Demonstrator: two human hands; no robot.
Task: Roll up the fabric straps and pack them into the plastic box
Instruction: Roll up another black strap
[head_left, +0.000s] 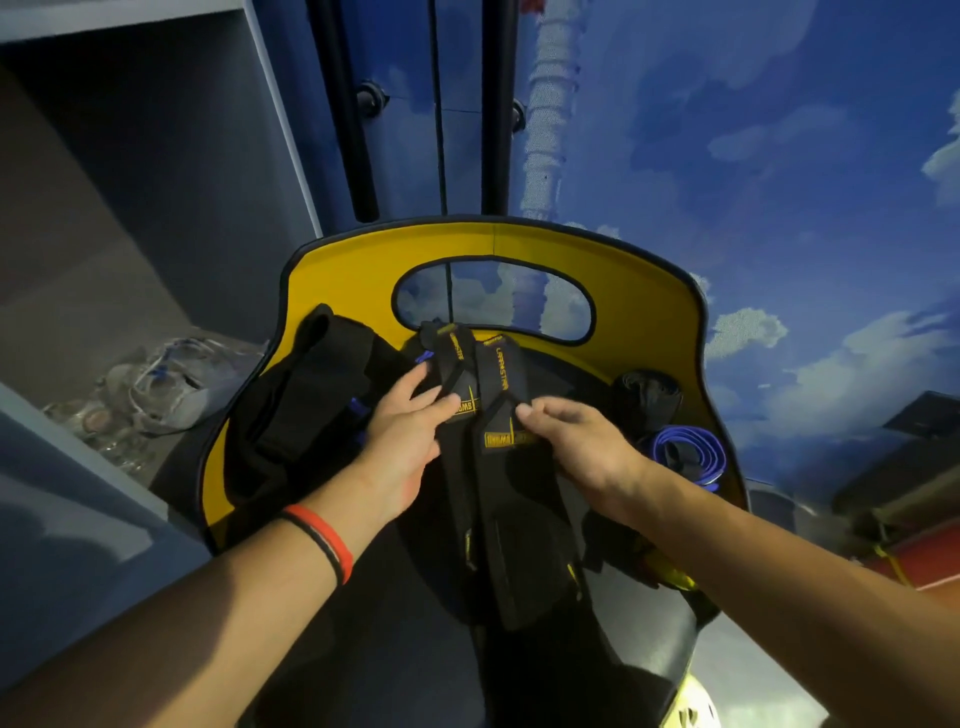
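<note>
Yellow black-edged seat (649, 291) before a cloud-painted blue wall (779, 156), grey shelf (130, 291) left.

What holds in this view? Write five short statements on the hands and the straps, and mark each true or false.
1. The left hand and the right hand both touch the black straps. True.
2. The red band sits on the right wrist. False: it is on the left wrist.
3. A rolled blue strap lies to the right of the right hand. True.
4. The seat under the straps has a green rim. False: the rim is yellow.
5. The black straps are already rolled up. False: they lie unrolled, lengthwise on the seat.
</note>
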